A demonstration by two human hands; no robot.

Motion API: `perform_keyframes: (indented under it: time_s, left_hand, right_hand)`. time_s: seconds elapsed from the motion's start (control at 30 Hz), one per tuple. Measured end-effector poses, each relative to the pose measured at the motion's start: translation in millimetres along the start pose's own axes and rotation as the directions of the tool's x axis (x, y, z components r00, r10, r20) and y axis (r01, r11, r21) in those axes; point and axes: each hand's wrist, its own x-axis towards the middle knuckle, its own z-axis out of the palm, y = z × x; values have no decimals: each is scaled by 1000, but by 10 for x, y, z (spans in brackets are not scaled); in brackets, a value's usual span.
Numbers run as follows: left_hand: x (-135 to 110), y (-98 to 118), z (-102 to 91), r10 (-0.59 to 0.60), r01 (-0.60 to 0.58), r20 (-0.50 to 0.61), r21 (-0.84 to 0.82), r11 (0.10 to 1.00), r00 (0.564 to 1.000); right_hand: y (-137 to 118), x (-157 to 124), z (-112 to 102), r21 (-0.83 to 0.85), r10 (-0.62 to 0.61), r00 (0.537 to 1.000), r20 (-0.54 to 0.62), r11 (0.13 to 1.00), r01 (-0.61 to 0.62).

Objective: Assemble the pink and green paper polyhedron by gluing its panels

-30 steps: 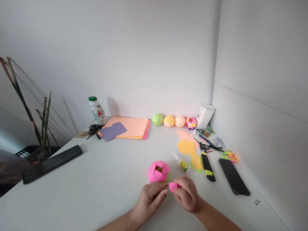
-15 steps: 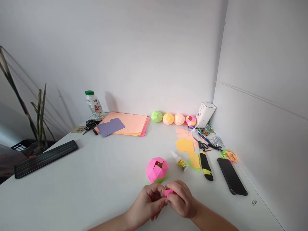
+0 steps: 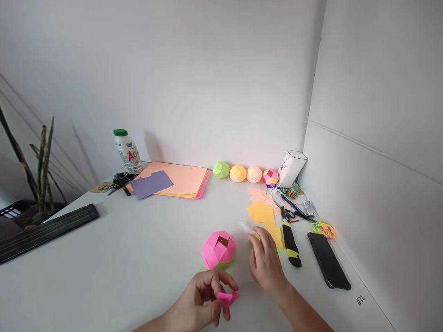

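Note:
My left hand (image 3: pixel 202 299) pinches a small folded pink paper piece (image 3: pixel 227 298) low over the white desk (image 3: pixel 138 258). My right hand (image 3: pixel 266 263) reaches forward with its fingers over a small glue bottle (image 3: pixel 246 228), whose white tip shows just beyond them; I cannot see whether the fingers have closed on it. A pink and green paper ball (image 3: pixel 219 250) with an open hole in its top stands on the desk between the two hands.
Coloured paper sheets (image 3: pixel 173 180), a white bottle (image 3: pixel 126 150) and keys (image 3: pixel 118 180) lie at the back left. Several paper balls (image 3: pixel 242 173) line the wall. Paper scraps (image 3: pixel 263 210), a cutter (image 3: pixel 290 240), scissors (image 3: pixel 290 213), a phone (image 3: pixel 328 260) lie right. A black bar (image 3: pixel 44 230) lies left.
My hands have parted. The left hand kept the pink piece and dropped toward me, while the right hand let go of it and moved forward to the glue bottle.

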Motion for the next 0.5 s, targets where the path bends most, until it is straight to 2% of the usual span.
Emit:
perform_keyframes:
  time_s: [0.07,0.23,0.33,0.5]
  left_hand:
    - [-8,-4,-30,-15,15,5,-19,1000,1000]
    - [-18,44,-94,-34,35,10,-56,998,999]
    - [-17,100,-88,-68,73,58,-84,994,996]
    - [-13,98,-6,-246,269,185,-115,956,952]
  right_hand:
    - [90,-3,100,-88,104,994,39,991,-100]
    - [222,-30,273,-67,166,984,62,984,-162]
    - [246,-19,275,-19,194,980,41,981,-194]
    - [193,48,127,126,267,962,-53,958,-259]
